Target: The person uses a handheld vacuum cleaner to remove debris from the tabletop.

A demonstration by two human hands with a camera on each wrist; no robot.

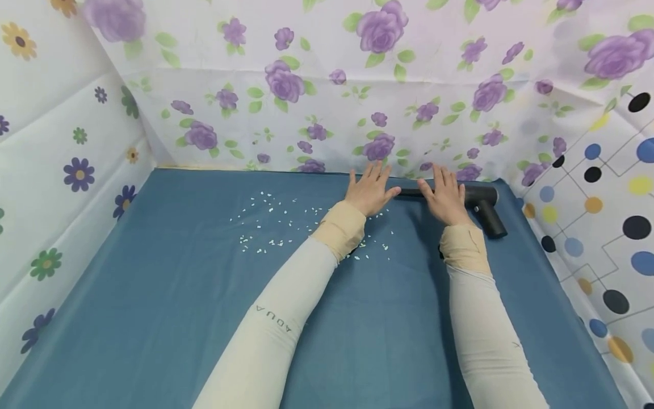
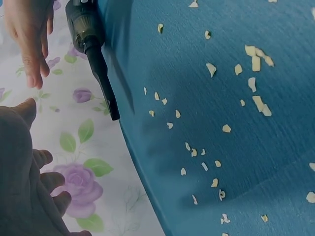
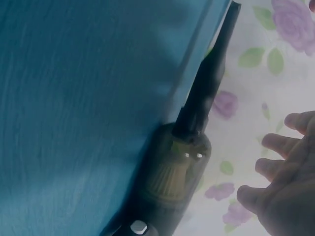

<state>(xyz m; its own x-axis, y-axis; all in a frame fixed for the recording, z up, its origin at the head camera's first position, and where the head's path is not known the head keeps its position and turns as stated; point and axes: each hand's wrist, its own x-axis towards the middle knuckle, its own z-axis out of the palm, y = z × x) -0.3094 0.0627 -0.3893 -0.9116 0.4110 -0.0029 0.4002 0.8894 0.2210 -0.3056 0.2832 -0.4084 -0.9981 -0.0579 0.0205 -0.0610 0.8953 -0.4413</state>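
Note:
Both hands are held out over the far part of a blue-covered table, fingers extended and nothing in them. The left hand [image 1: 369,192] hovers by the right part of a scatter of small pale scraps [image 1: 271,210]. My right hand [image 1: 445,196] is above a black handheld vacuum cleaner [image 1: 482,197], overlapping its body and nozzle in the head view. The vacuum lies along the back edge, handle toward me. In the right wrist view its clear dust cup [image 3: 170,182] and long narrow nozzle [image 3: 209,73] show beside the spread fingers. Pale scraps [image 2: 227,128] dot the cloth in the left wrist view.
A white wall sheet with purple flowers [image 1: 283,82] rises right behind the table. Another flowered sheet [image 1: 76,173] stands at the left, and one with coloured dots [image 1: 615,227] at the right. The blue cloth [image 1: 168,318] spreads toward the front.

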